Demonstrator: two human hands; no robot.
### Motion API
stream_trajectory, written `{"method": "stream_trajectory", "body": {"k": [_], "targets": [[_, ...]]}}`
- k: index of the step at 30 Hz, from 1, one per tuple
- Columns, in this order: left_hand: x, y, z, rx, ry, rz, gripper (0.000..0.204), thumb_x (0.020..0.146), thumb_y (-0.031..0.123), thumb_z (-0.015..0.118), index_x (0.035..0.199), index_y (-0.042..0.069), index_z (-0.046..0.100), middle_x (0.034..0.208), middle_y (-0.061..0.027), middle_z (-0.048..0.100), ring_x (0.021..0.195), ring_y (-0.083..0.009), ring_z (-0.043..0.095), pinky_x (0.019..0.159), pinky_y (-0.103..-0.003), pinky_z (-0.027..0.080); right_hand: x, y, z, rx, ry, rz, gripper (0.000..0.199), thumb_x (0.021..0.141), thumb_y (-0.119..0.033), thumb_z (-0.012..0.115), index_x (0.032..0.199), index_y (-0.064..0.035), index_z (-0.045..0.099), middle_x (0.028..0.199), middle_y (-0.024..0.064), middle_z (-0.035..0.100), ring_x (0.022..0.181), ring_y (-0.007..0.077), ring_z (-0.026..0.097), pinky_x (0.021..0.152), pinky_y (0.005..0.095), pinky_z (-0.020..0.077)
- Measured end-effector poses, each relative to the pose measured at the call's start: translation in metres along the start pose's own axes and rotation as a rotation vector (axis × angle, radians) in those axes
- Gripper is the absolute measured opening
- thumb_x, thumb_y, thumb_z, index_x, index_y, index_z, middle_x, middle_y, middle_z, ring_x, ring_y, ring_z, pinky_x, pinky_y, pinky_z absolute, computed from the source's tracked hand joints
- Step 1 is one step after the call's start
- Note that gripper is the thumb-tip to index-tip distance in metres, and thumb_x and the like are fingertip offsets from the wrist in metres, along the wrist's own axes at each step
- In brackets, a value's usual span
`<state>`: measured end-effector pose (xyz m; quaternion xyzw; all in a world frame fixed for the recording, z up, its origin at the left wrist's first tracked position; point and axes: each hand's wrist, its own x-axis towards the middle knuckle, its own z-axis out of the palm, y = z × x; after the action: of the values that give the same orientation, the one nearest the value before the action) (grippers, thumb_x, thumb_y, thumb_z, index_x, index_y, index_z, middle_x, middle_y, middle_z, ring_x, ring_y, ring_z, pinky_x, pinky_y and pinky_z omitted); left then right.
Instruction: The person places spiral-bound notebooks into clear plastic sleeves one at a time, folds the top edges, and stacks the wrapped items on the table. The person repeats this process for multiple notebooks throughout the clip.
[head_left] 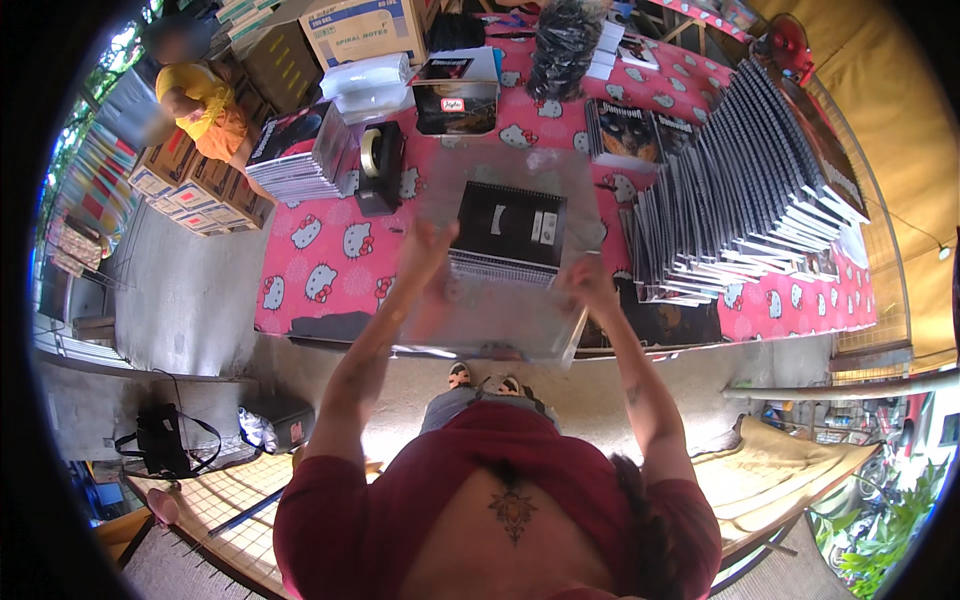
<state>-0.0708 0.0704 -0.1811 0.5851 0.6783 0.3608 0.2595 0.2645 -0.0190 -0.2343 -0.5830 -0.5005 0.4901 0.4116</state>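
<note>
A short stack of black-covered spiral notebooks [511, 225] lies on the table in front of me. A clear plastic sheet or bag [480, 320] spreads around and beneath the stack and hangs toward the table's near edge. At the stack's left side, my left hand [428, 245] is closed on the plastic, slightly blurred. My right hand [590, 280] pinches the plastic by the stack's near right corner. The fingertips of both hands are partly smeared by motion.
A long leaning row of spiral notebooks [740, 200] fills the table's right side. A tape dispenser [380, 168] and another notebook stack [305, 150] stand left. Behind are a carton [362, 32] and a black plastic bundle [565, 50]. A person in yellow [200, 100] is at far left.
</note>
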Motion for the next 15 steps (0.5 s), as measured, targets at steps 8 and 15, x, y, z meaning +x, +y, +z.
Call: {"method": "stream_trajectory", "body": {"k": [8, 15], "targets": [[-0.056, -0.053, -0.046, 0.169, -0.770, 0.618, 0.011, 0.084, 0.021, 0.072, 0.085, 0.010, 0.070, 0.082, -0.0065, 0.065, 0.083, -0.0260, 0.062, 0.076, -0.036, 0.049, -0.052, -0.032, 0.010, -0.676, -0.459, -0.402, 0.016, 0.084, -0.016, 0.070, 0.099, -0.0098, 0.066, 0.083, 0.0063, 0.070, 0.076, 0.0266, 0.066, 0.069, 0.0353, 0.0504], [-0.076, -0.042, -0.061, 0.365, -0.694, 0.746, 0.011, 0.090, 0.017, 0.063, 0.100, 0.012, 0.066, 0.084, -0.0063, 0.065, 0.086, -0.0293, 0.062, 0.079, -0.038, 0.050, -0.065, -0.042, 0.013, -0.818, -0.513, -0.578, 0.022, 0.082, -0.027, 0.070, 0.094, -0.0104, 0.062, 0.073, 0.0101, 0.066, 0.075, 0.0311, 0.066, 0.066, 0.0443, 0.0494]]}}
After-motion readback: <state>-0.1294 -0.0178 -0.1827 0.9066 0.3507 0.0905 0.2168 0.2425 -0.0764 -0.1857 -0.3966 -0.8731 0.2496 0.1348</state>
